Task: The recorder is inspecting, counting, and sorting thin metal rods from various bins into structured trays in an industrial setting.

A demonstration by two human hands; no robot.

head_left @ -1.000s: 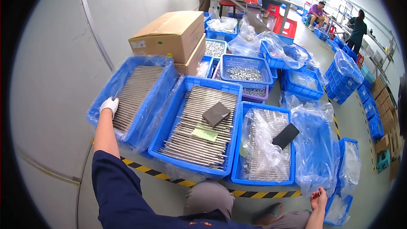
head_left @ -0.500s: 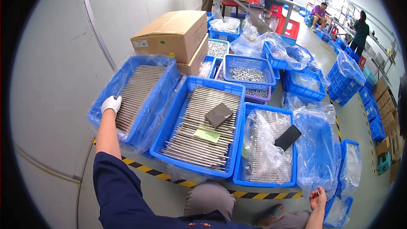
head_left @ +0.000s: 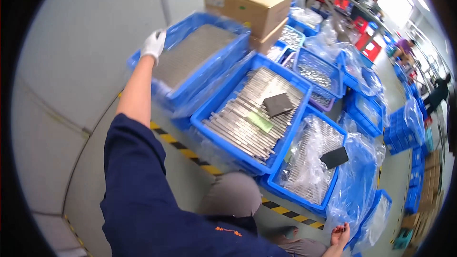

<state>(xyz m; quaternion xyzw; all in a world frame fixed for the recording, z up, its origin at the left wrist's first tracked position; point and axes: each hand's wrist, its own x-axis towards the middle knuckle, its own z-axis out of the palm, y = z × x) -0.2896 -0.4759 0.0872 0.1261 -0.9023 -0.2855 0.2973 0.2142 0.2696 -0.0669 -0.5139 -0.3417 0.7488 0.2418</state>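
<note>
My left hand (head_left: 153, 45), in a white glove, is over the left rim of a plastic-lined blue crate (head_left: 209, 69) at the left. Its fingers look pinched together; a dark spot shows at them, too blurred to name. Thin metal rods (head_left: 193, 54) fill that crate in close rows. Low at the right, my bare right hand (head_left: 340, 234) is curled around something small and dark that I cannot make out, beside a plastic bag (head_left: 354, 185). Between my hands, another blue crate (head_left: 233, 154) holds metal rods (head_left: 238, 123) with a dark block (head_left: 278, 104) and a green paper slip (head_left: 260, 122) on top.
A third blue crate (head_left: 297, 197) holds rods under clear plastic, with a black flat object (head_left: 334, 158) on it. Cardboard boxes (head_left: 250, 4) stand behind the left crate. Baskets of small metal parts (head_left: 314, 76) stand farther back. Striped tape (head_left: 183, 152) runs along the floor.
The view has tilted, and the crates now sit slanted in it. My left hand has moved up along the left crate's rim toward its far end. My right hand stays low, still curled.
</note>
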